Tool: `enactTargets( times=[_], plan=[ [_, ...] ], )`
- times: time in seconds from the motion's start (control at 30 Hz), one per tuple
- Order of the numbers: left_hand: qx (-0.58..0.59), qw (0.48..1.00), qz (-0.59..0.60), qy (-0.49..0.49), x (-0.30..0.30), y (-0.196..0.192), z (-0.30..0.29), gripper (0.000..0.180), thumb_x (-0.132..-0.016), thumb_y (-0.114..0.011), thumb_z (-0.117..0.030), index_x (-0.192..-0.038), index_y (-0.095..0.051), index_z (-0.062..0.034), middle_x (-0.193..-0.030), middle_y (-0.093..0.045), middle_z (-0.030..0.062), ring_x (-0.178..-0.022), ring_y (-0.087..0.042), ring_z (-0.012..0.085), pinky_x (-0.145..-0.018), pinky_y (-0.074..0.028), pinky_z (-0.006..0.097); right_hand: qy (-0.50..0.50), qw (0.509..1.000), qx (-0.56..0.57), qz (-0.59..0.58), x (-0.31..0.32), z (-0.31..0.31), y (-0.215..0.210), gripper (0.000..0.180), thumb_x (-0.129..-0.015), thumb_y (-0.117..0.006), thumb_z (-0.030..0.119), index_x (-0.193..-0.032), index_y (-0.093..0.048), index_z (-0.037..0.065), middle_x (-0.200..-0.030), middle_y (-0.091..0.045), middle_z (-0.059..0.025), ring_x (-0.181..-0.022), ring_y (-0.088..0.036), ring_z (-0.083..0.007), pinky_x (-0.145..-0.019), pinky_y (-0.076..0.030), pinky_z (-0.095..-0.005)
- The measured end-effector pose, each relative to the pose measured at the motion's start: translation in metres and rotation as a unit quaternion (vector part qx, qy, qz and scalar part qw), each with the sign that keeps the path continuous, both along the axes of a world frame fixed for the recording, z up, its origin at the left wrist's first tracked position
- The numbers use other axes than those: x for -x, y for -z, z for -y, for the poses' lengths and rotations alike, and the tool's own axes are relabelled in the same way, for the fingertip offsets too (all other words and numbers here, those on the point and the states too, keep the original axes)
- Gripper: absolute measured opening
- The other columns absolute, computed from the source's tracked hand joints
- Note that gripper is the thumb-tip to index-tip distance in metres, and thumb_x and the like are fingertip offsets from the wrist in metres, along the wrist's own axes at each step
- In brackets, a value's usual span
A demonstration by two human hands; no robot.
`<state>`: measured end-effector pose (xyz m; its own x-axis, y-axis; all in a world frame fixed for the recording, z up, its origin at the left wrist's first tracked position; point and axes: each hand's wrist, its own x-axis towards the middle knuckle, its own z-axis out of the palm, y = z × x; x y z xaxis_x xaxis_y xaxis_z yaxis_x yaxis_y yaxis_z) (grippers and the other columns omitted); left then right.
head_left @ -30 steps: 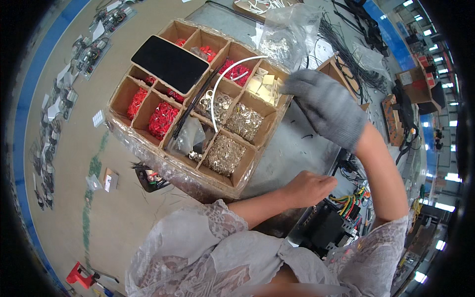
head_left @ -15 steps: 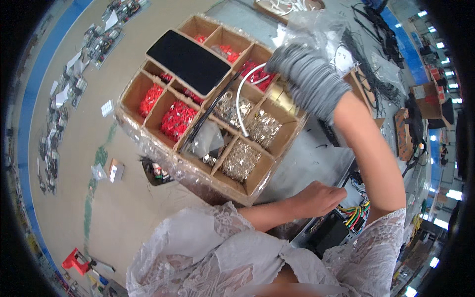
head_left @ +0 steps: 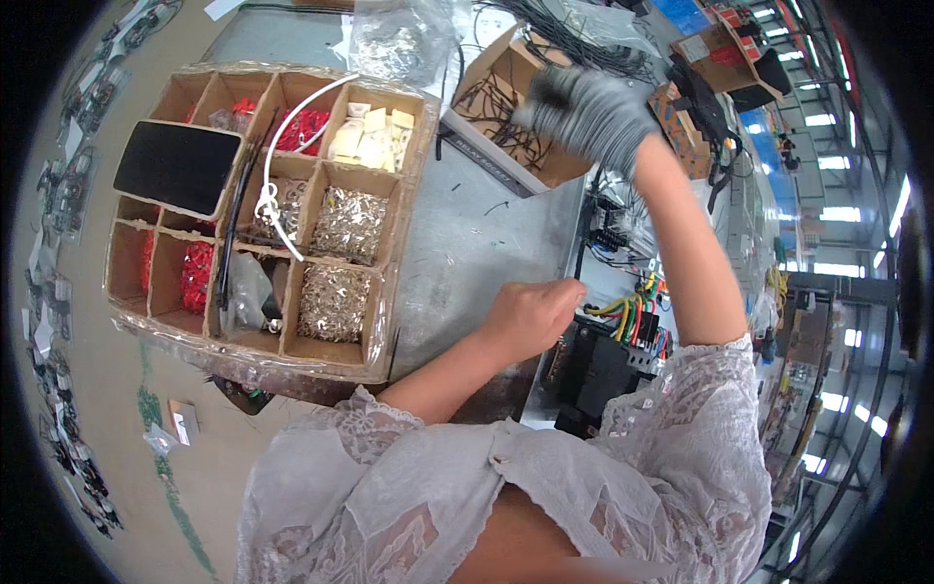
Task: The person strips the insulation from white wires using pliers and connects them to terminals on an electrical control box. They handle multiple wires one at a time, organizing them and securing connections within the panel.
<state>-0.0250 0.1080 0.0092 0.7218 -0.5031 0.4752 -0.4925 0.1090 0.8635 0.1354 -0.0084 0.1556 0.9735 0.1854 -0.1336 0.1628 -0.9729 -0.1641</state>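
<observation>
My right hand (head_left: 593,117), in a grey striped glove, is over the right side of a small open cardboard box (head_left: 493,167). Short black cables (head_left: 494,105) lie in that box. Motion smears the gloved fingers, so their grip does not show. My bare left hand (head_left: 533,316) is closed at the edge of a metal chassis (head_left: 532,407); whatever it may hold is hidden. Beside it are a black power unit (head_left: 591,375) and a bundle of yellow, green and red wires (head_left: 632,316) inside the chassis.
To the left stands a divided cardboard box (head_left: 376,365) with red and silver terminals and cream connectors (head_left: 372,138). A phone (head_left: 180,167) and a knotted white cable tie (head_left: 268,200) lie across it. Clear plastic bags (head_left: 399,44) and loose black cables (head_left: 574,49) are at the back.
My right hand has moved from beside the divided box's far right corner to the box of black cables. The view has turned, and my left hand stays closed near the chassis.
</observation>
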Motion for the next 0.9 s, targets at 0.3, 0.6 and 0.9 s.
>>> enactTargets(
  times=[0.3, 0.6, 0.9],
  plan=[
    [0.015, 1.0, 0.007, -0.009, -0.001, 0.003, 0.001, 0.011, -0.086, -0.057, -0.008, -0.097, -0.058, -0.0061, -0.071, -0.062, 0.0116, -0.061, -0.063, 0.0282, -0.054, -0.048, 0.038, -0.025, 0.978, 0.195, 0.076, 0.026, 0.025, 0.028, 0.022, -0.08, -0.056, 0.019, -0.1, -0.064, 0.013, -0.088, -0.068, -0.0134, -0.085, -0.065, -0.0327, -0.074, -0.053, -0.0439],
    [0.006, 1.0, 0.023, -0.013, -0.003, -0.003, 0.0, 0.009, -0.087, -0.056, -0.008, -0.095, -0.059, -0.0058, -0.066, -0.06, 0.0104, -0.057, -0.061, 0.0268, -0.05, -0.045, 0.037, -0.046, 0.976, 0.192, 0.092, 0.03, 0.066, -0.05, 0.033, -0.08, -0.066, 0.026, -0.107, -0.064, 0.008, -0.092, -0.065, -0.0171, -0.088, -0.063, -0.0343, -0.077, -0.051, -0.0389],
    [0.026, 0.999, 0.03, -0.02, -0.004, -0.003, 0.004, 0.008, -0.087, -0.057, -0.006, -0.094, -0.059, -0.0038, -0.065, -0.06, 0.0104, -0.055, -0.06, 0.0262, -0.05, -0.045, 0.035, -0.064, 0.971, 0.223, -0.059, 0.056, 0.043, 0.061, 0.018, -0.077, -0.061, 0.012, -0.094, -0.062, 0.008, -0.089, -0.065, -0.0147, -0.086, -0.064, -0.0345, -0.075, -0.051, -0.0432]
  ],
)
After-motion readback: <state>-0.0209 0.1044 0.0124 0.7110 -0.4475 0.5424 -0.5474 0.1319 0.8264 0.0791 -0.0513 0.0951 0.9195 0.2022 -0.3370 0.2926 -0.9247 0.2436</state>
